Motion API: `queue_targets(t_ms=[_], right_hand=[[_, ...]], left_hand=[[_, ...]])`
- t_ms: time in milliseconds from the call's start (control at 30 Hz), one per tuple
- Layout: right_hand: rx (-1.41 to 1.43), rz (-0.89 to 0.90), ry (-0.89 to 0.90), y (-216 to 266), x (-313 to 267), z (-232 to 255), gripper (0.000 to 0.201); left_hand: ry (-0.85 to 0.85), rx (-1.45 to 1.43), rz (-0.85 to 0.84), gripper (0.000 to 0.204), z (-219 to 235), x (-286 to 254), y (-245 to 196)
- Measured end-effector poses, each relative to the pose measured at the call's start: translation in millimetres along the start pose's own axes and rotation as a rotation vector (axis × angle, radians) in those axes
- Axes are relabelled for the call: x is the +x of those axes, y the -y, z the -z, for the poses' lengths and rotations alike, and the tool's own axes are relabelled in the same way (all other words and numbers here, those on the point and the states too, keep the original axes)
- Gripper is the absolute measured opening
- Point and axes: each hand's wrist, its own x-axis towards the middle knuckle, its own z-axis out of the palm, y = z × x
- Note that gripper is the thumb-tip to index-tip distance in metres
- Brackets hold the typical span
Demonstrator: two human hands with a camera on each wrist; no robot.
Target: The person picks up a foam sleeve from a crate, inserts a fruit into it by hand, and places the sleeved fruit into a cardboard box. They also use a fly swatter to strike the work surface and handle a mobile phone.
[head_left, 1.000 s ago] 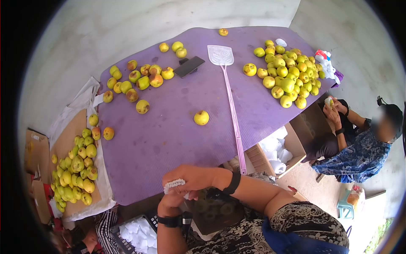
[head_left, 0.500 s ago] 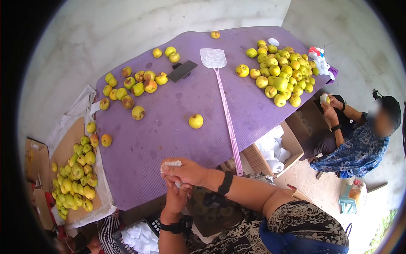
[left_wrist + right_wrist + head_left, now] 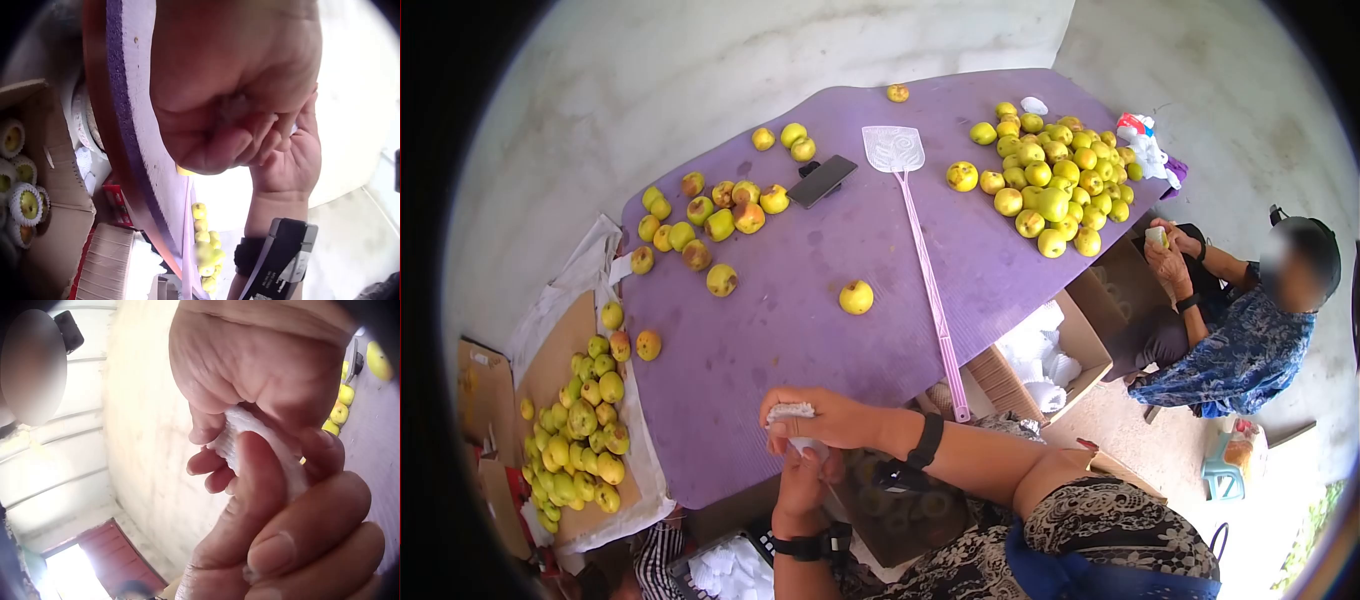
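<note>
Beside the purple table (image 3: 750, 335), the right hand (image 3: 832, 416) and left hand (image 3: 803, 485) pinch a white net (image 3: 791, 411), its length seemingly spanning both; a lone apple (image 3: 856, 297) lies beyond, nearer the right hand.

The white netting (image 3: 249, 423) is partly hidden — fingers (image 3: 315, 519) cover it.
</note>
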Motion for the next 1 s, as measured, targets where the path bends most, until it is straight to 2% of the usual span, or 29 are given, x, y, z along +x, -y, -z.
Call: queue_targets(t_ms=[67, 100, 133, 167, 200, 233, 267, 300, 333, 367, 400, 467, 533, 600, 633, 700, 733, 800, 867, 933, 967, 1000], right_hand=[[0.042, -0.012, -0.036, -2.4, -1.8, -1.4, 0.022], [-0.028, -0.102, -0.09, -2.3, -3.4, -4.4, 0.021], [-0.099, -0.191, -0.146, -1.7, -3.9, -5.3, 0.021], [-0.1, -0.188, -0.148, -0.8, -3.7, -5.5, 0.021], [-0.176, -0.279, -0.074, 4.7, -4.1, -9.1, 0.02], [-0.25, -0.371, -0.003, 8.3, -5.8, -10.2, 0.019], [-0.343, -0.079, 0.044, -6.3, -5.7, -9.5, 0.021], [-0.349, -0.077, 0.031, -9.0, -4.3, -11.0, 0.021], [-0.396, 0.045, 0.036, -11.2, -3.2, -11.5, 0.023], [-0.442, 0.166, 0.044, -12.8, -3.3, -10.5, 0.026], [-0.444, 0.168, 0.037, -6.5, -4.8, -11.6, 0.026], [-0.131, -0.138, -0.048, 4.9, -7.7, -14.9, 0.032], [-0.072, -0.106, -0.046, -6.7, -5.3, -6.1, 0.035], [0.041, -0.052, -0.086, -22.6, -2.2, -1.9, 0.038], [0.044, -0.057, -0.083, -22.3, -2.1, -3.1, 0.038], [0.272, 0.02, -0.098, -18.8, -1.9, -3.0, 0.036], [0.275, 0.018, -0.098, -16.4, -2.2, -2.9, 0.036], [0.302, -0.113, -0.187, -13.1, -3.4, -3.4, 0.032], [0.118, -0.093, -0.16, -22.4, -1.6, 2.8, 0.028], [0.178, -0.123, -0.208, -12.0, -0.4, -1.1, 0.026], [0.2, -0.188, -0.233, -7.4, -1.0, 0.7, 0.028], [0.153, -0.016, -0.136, -15.9, -0.3, 8.3, 0.03]], left_hand=[[-0.03, 0.014, 0.0, 0.041, 3.6, 0.5, -1.7], [-0.063, 0.03, 0.0, 0.045, 5.0, 0.8, -2.3], [-0.06, 0.031, -0.003, 0.045, 5.2, 1.0, -0.6], [-0.151, 0.111, -0.001, 0.037, 6.0, 0.9, 2.9], [-0.241, 0.19, 0.003, 0.03, 7.6, -0.3, 8.6], [-0.234, 0.188, 0.006, 0.03, 21.9, -3.3, 18.3], [-0.125, 0.599, -0.069, 0.027, 46.4, -5.2, 29.3], [-0.006, 1.006, -0.152, 0.024, 44.6, -0.2, 23.5], [0.007, 1.005, -0.155, 0.024, 37.2, 1.2, 23.2], [-0.065, 0.732, -0.125, 0.025, 27.5, -1.2, 23.7], [-0.137, 0.461, -0.091, 0.029, 17.3, -1.5, 19.3], [-0.163, 0.448, -0.075, 0.023, 29.5, -2.0, 33.6], [-0.201, 0.432, -0.056, 0.028, 22.8, -2.3, 32.8], [-0.276, 0.498, -0.286, 0.021, -5.2, 4.2, 19.4], [-0.282, 0.497, -0.284, 0.021, -12.9, 5.9, 11.7], [-0.263, 0.6, -0.331, 0.022, -22.2, 8.2, 0.6], [-0.266, 0.6, -0.328, 0.022, -19.1, 8.4, 0.3], [-0.177, 0.352, -0.237, 0.036, -5.9, 6.0, 3.2], [-0.133, 0.235, -0.3, 0.028, 5.4, 8.9, 18.1], [-0.149, 0.468, -0.099, 0.027, 19.1, 0.4, 17.7], [-0.252, 0.469, -0.027, 0.034, -3.3, 0.7, -3.2], [-0.206, 0.547, -0.048, 0.033, 10.8, 0.3, 4.1]])
